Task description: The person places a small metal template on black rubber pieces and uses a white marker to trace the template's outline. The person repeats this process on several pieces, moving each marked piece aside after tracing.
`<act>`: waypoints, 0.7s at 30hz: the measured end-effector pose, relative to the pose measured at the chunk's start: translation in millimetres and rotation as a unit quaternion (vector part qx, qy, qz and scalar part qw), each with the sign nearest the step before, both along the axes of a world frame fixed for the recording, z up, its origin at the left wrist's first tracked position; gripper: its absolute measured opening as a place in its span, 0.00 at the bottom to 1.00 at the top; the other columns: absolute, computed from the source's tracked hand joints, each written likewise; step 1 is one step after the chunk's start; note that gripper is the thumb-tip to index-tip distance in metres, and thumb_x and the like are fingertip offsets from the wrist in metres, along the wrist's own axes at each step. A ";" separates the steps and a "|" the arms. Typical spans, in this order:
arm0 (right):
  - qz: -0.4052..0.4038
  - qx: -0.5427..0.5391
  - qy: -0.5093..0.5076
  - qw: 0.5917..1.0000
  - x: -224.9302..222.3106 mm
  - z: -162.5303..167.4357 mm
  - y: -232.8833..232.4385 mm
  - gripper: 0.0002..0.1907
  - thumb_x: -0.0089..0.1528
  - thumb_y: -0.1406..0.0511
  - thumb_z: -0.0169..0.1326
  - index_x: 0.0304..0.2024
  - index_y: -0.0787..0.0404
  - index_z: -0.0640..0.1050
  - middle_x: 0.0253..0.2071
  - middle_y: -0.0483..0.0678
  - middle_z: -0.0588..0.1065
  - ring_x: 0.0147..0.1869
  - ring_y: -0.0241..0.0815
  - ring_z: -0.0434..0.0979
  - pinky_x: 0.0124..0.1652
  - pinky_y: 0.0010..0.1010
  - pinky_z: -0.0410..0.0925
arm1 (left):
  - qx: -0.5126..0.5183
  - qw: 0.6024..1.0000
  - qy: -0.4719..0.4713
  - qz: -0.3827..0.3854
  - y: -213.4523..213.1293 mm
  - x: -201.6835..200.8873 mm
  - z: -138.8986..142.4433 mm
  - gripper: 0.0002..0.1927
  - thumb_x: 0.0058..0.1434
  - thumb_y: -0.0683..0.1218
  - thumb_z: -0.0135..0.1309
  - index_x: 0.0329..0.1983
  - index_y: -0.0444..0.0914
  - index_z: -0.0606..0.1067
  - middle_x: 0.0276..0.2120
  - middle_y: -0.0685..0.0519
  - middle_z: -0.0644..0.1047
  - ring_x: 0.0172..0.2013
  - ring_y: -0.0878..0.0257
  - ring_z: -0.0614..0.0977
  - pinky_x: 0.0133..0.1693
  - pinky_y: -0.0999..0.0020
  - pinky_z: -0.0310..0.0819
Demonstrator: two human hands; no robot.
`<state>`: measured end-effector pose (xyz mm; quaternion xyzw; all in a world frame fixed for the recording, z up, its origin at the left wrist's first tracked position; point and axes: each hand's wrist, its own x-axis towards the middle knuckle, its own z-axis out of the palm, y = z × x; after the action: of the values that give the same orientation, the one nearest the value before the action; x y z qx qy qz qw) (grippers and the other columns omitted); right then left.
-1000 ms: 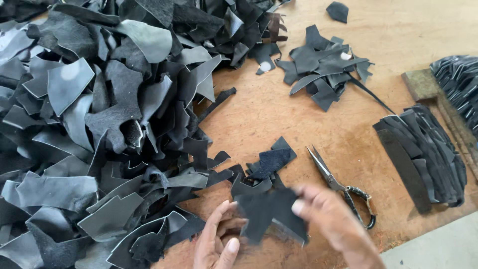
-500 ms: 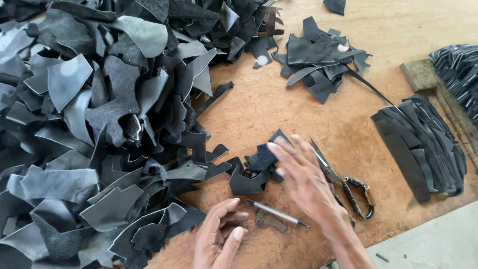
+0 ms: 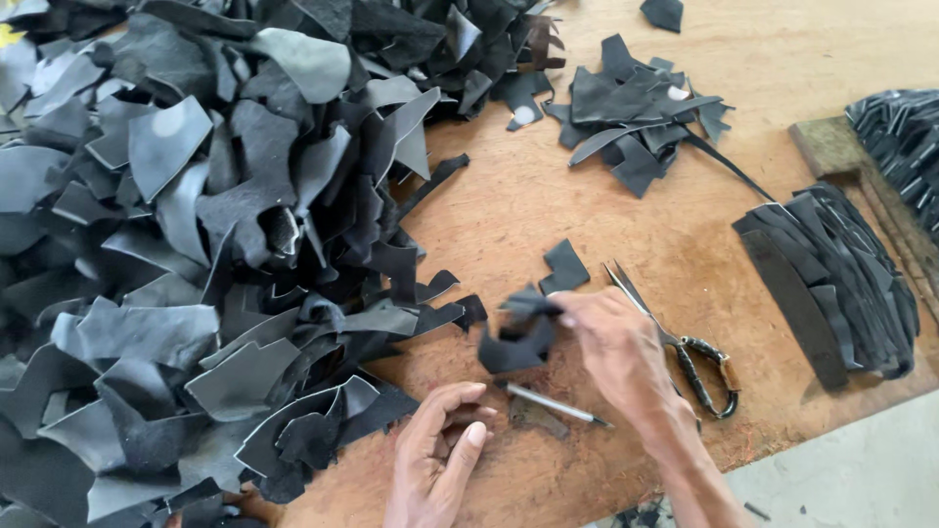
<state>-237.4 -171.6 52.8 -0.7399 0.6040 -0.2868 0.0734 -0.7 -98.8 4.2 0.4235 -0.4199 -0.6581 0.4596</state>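
1. The big heap of irregular leather offcuts [image 3: 196, 244] on the left is showing black and dark grey, with some pale grey undersides.
2. The crumpled black leather scrap [image 3: 516, 337] near the middle is looking plain, without pattern.
3. The worn plywood tabletop [image 3: 548, 210] is glowing orange-brown.
4. The slim silver metal pen [image 3: 553, 403] is gleaming.
5. The steel scissors [image 3: 675, 342] are showing dark handles with tan patches.
6. The stacked long black leather strips [image 3: 831, 284] on the right are looking uniformly dark.

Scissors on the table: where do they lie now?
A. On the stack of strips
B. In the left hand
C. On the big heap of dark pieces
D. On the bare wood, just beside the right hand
D: the scissors lie flat on the wooden table, next to the right hand, which pinches a dark scrap.
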 end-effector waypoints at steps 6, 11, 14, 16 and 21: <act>-0.204 0.227 -0.213 0.928 4.2 3.8 31.1 0.13 0.59 0.68 0.62 0.47 0.59 0.80 0.34 0.45 0.84 0.27 0.34 0.80 0.25 0.27 0.73 | 0.019 0.999 -0.026 0.020 -0.4 -13.3 6.8 0.19 0.64 0.37 0.55 0.58 0.30 0.74 0.49 0.46 0.82 0.48 0.62 0.84 0.50 0.68 0.80; -0.179 0.175 -0.269 0.930 19.5 -13.3 42.3 0.12 0.61 0.68 0.60 0.47 0.62 0.81 0.33 0.47 0.83 0.33 0.31 0.80 0.31 0.25 0.74 | 0.050 0.987 -0.148 0.044 -2.4 -26.4 28.1 0.27 0.59 0.40 0.58 0.63 0.36 0.71 0.53 0.49 0.79 0.45 0.64 0.84 0.45 0.69 0.82; -0.173 0.218 -0.289 0.916 15.1 -14.2 35.2 0.16 0.60 0.68 0.61 0.51 0.62 0.79 0.37 0.46 0.84 0.36 0.30 0.81 0.34 0.24 0.76 | 0.055 0.981 -0.183 0.034 -7.1 -27.3 37.0 0.28 0.59 0.41 0.58 0.64 0.37 0.71 0.52 0.50 0.79 0.44 0.64 0.85 0.44 0.69 0.83; -0.155 0.228 -0.314 0.909 13.9 -11.8 32.0 0.18 0.58 0.69 0.62 0.51 0.62 0.77 0.38 0.47 0.84 0.38 0.30 0.82 0.36 0.24 0.77 | 0.041 0.984 -0.170 0.027 -9.6 -27.9 38.6 0.26 0.61 0.42 0.57 0.63 0.36 0.71 0.51 0.49 0.80 0.46 0.63 0.85 0.45 0.69 0.83; -0.273 0.256 -0.260 0.890 7.0 -6.6 29.8 0.19 0.58 0.70 0.62 0.52 0.60 0.78 0.39 0.47 0.83 0.38 0.36 0.83 0.36 0.29 0.78 | -0.019 0.990 -0.139 0.026 -11.4 -30.3 34.2 0.23 0.63 0.41 0.56 0.61 0.33 0.71 0.53 0.46 0.81 0.50 0.61 0.86 0.50 0.68 0.82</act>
<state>-230.4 -141.7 46.3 -0.4002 0.7941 -0.3133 0.3334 -31.0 -110.2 38.4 0.5128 -0.4810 -0.5724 0.4219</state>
